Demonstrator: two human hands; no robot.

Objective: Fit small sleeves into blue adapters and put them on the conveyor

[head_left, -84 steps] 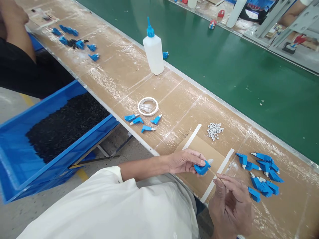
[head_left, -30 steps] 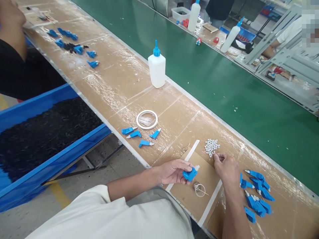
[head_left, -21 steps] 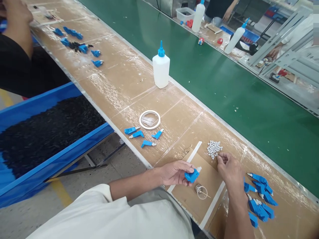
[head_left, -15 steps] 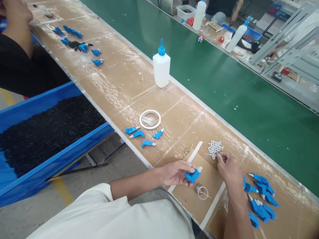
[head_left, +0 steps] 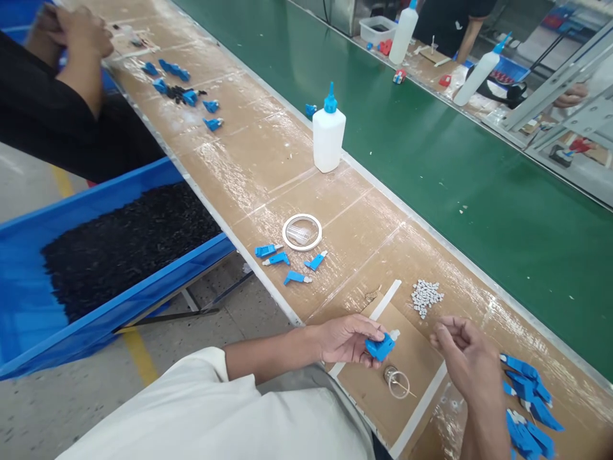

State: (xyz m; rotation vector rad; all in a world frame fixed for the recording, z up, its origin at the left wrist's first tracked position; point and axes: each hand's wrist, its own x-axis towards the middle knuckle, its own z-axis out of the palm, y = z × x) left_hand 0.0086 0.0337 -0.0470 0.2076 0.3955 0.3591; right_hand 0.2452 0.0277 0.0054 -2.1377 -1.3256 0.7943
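My left hand (head_left: 352, 338) grips a blue plastic part (head_left: 380, 347) with a pale grey tip, held over a taped sheet of cardboard (head_left: 407, 332). Close below it, a small clear cup (head_left: 398, 384) with a thin stick in it stands on the cardboard. My right hand (head_left: 464, 348) is closed, thumb and fingertips pressed together; anything between them is too small to make out. Just beyond that hand lies a pile of small grey pieces (head_left: 427, 298). Beside my right forearm several blue parts (head_left: 529, 383) with grey tips lie heaped.
A roll of tape (head_left: 301, 232) and several blue parts (head_left: 297, 277) lie to the left. A white bottle (head_left: 329, 137) with a blue nozzle stands by the green belt (head_left: 407, 134). A blue bin (head_left: 29, 255) holds black pieces. A co-worker's hands (head_left: 79, 32) show at upper left.
My right hand has drawn back from the grey pile towards me, fingers still pinched. My left hand keeps its hold on the blue part. A blue piece now shows on the belt behind the bottle.
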